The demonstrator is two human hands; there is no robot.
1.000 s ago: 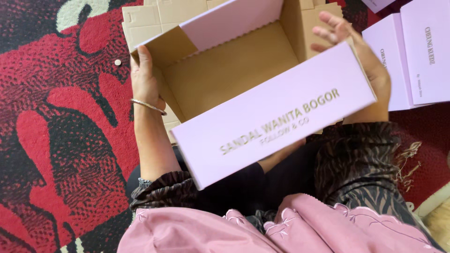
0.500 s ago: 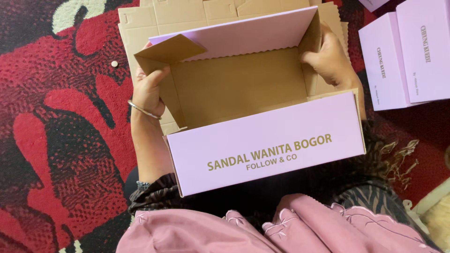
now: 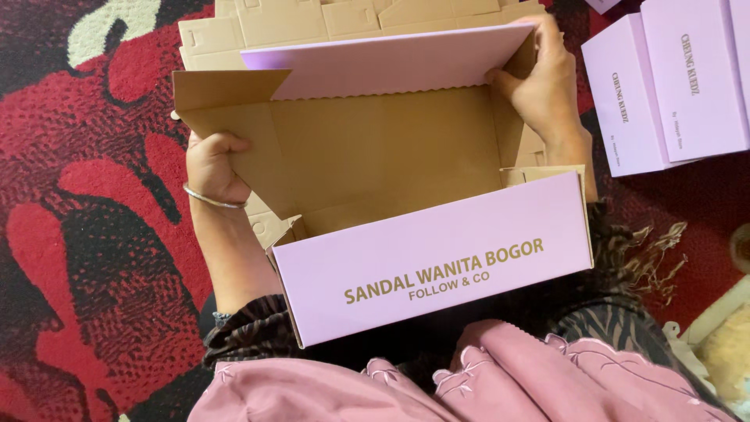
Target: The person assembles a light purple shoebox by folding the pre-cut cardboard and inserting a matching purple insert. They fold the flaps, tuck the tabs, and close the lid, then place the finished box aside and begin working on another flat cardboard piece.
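A lilac cardboard box [image 3: 437,266] with a brown inside and gold lettering on its front wall sits half folded in my lap. My left hand [image 3: 212,166], with a thin metal bangle on the wrist, grips the box's left side flap from outside. My right hand [image 3: 539,86] holds the far right corner, fingers pressing the right side wall and the lilac back panel [image 3: 391,66]. The box's inside holds nothing.
Flat unfolded brown box blanks [image 3: 312,19] lie beyond the box. Assembled lilac boxes [image 3: 672,86] stand at the upper right. A red, black and cream patterned carpet [image 3: 86,234] covers the floor. Pink cloth [image 3: 484,383] lies across my lap.
The box has turned level and squared up. The back panel has come upright, my right hand shifted to the far right corner, and my left hand moved onto the left flap.
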